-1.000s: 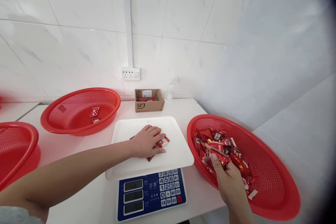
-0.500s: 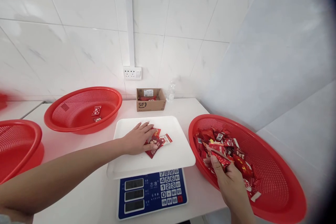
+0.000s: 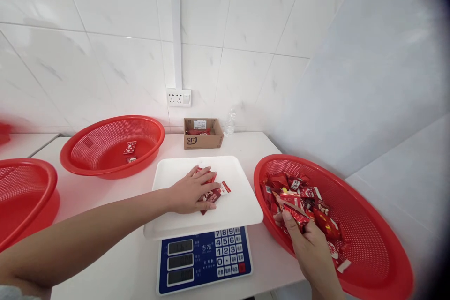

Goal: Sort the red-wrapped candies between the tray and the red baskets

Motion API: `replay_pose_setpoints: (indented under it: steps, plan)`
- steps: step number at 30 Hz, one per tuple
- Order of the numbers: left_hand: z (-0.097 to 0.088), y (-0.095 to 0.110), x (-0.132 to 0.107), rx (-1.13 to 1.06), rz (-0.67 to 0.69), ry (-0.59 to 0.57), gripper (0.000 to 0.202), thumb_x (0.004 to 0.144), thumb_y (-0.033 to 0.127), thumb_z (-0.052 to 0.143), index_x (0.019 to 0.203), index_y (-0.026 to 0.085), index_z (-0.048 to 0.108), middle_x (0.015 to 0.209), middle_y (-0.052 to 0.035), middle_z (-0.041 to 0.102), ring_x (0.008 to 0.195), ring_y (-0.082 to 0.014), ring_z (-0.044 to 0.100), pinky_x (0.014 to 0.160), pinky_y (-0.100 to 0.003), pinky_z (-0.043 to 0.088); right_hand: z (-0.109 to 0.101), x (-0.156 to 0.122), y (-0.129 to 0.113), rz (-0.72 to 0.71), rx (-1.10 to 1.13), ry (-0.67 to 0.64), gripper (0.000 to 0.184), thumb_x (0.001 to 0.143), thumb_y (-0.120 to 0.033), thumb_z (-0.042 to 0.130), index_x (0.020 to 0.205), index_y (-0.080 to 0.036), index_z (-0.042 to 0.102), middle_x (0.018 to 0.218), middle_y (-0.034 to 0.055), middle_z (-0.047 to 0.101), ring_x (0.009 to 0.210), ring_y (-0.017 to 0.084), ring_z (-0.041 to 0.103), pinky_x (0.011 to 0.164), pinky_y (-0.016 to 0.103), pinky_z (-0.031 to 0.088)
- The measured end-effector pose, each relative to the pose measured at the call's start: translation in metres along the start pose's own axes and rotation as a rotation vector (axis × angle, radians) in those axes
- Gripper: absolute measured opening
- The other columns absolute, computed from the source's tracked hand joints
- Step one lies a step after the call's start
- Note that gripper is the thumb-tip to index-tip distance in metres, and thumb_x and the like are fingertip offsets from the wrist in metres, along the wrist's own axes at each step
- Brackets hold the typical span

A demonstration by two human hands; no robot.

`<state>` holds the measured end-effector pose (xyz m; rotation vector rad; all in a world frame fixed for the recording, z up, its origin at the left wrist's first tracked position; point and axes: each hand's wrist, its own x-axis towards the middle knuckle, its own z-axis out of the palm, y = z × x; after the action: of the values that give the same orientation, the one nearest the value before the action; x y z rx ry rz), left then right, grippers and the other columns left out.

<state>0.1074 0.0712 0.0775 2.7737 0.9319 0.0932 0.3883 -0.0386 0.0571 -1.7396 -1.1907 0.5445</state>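
Note:
My left hand (image 3: 191, 191) lies with spread fingers over a few red snack packets (image 3: 213, 194) on the white tray (image 3: 165, 220) of a weighing scale (image 3: 205, 262). Its palm and fingers partly cover them. Over the near left side of the right red basket (image 3: 372, 225), my right hand (image 3: 304, 239) pinches a red snack packet (image 3: 294, 207) between thumb and fingers. Whether it holds more than one packet I cannot tell. Below it, many red and white packets (image 3: 325, 222) lie heaped in that basket.
Back left stands a red basket (image 3: 105, 172) with a couple of packets inside. Another red basket (image 3: 52, 178) is cut off at the left edge. A small cardboard box (image 3: 207, 141) and a clear plastic bottle (image 3: 229, 123) stand by the tiled wall.
My left hand has shifted slightly forward over the packets on the tray, covering them differently. My right hand keeps its grip in about the same place.

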Motion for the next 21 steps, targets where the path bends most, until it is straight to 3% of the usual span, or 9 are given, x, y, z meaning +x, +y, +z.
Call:
replay_pose_setpoints:
  steps: [5, 8, 11, 13, 15, 18, 21]
  plan:
    - [-0.021, -0.016, -0.023, 0.018, -0.17, 0.059, 0.063, 0.088, 0.061, 0.029, 0.139, 0.025, 0.035, 0.153, -0.0095, 0.021, 0.141, -0.0282, 0.009, 0.112, -0.052, 0.013, 0.0, 0.002, 0.003, -0.058, -0.047, 0.02, 0.048, 0.075, -0.056, 0.053, 0.101, -0.018, 0.068, 0.089, 0.0086, 0.071, 0.086, 0.027, 0.065, 0.085, 0.038, 0.05]
    - [-0.033, -0.042, -0.051, 0.102, -0.367, 0.107, 0.062, 0.091, 0.056, 0.028, 0.142, 0.022, 0.03, 0.154, -0.0094, 0.017, 0.141, -0.0281, 0.006, 0.112, -0.052, 0.015, 0.0, 0.002, 0.007, -0.06, -0.063, 0.021, 0.041, 0.074, -0.056, 0.053, 0.085, -0.02, 0.07, 0.082, 0.0076, 0.072, 0.082, 0.026, 0.066, 0.081, 0.035, 0.053]
    - [-0.047, -0.08, -0.093, 0.266, -0.553, 0.109, 0.051, 0.095, 0.038, 0.027, 0.141, 0.018, 0.032, 0.153, -0.0097, 0.022, 0.141, -0.029, 0.007, 0.111, -0.052, 0.016, -0.002, 0.002, 0.01, -0.037, -0.075, 0.017, 0.04, 0.072, -0.057, 0.054, 0.075, -0.021, 0.068, 0.081, 0.0073, 0.072, 0.079, 0.026, 0.067, 0.074, 0.033, 0.055]
    - [-0.056, -0.105, -0.13, 0.387, -0.64, 0.092, 0.046, 0.092, 0.017, 0.027, 0.136, 0.017, 0.041, 0.149, -0.0092, 0.031, 0.141, -0.0297, 0.011, 0.11, -0.053, 0.018, -0.003, 0.002, 0.011, -0.011, -0.085, 0.01, 0.044, 0.07, -0.06, 0.053, 0.083, -0.021, 0.069, 0.084, 0.0076, 0.073, 0.082, 0.027, 0.067, 0.078, 0.035, 0.054]
    - [-0.063, -0.126, -0.169, 0.485, -0.715, 0.11, 0.056, 0.083, -0.001, 0.025, 0.132, 0.019, 0.046, 0.145, -0.007, 0.04, 0.14, -0.028, 0.018, 0.108, -0.052, 0.022, -0.003, 0.003, 0.013, 0.01, -0.098, 0.0, 0.051, 0.069, -0.063, 0.052, 0.092, -0.02, 0.069, 0.089, 0.0084, 0.073, 0.089, 0.03, 0.066, 0.086, 0.04, 0.051]
    - [-0.067, -0.145, -0.219, 0.548, -0.836, 0.083, 0.064, 0.078, -0.01, 0.021, 0.125, 0.018, 0.054, 0.134, -0.0112, 0.053, 0.134, -0.0291, 0.032, 0.103, -0.058, 0.025, -0.002, 0.005, 0.013, 0.025, -0.115, -0.008, 0.057, 0.067, -0.066, 0.051, 0.097, -0.02, 0.069, 0.097, 0.0094, 0.072, 0.096, 0.032, 0.063, 0.095, 0.045, 0.044]
    - [-0.065, -0.153, -0.246, 0.537, -0.852, 0.024, 0.069, 0.073, -0.014, 0.022, 0.121, 0.021, 0.057, 0.13, -0.0086, 0.057, 0.132, -0.0261, 0.037, 0.103, -0.058, 0.024, -0.001, 0.006, 0.01, 0.071, -0.093, -0.022, 0.06, 0.067, -0.067, 0.05, 0.1, -0.02, 0.068, 0.094, 0.009, 0.072, 0.094, 0.031, 0.064, 0.09, 0.043, 0.049]
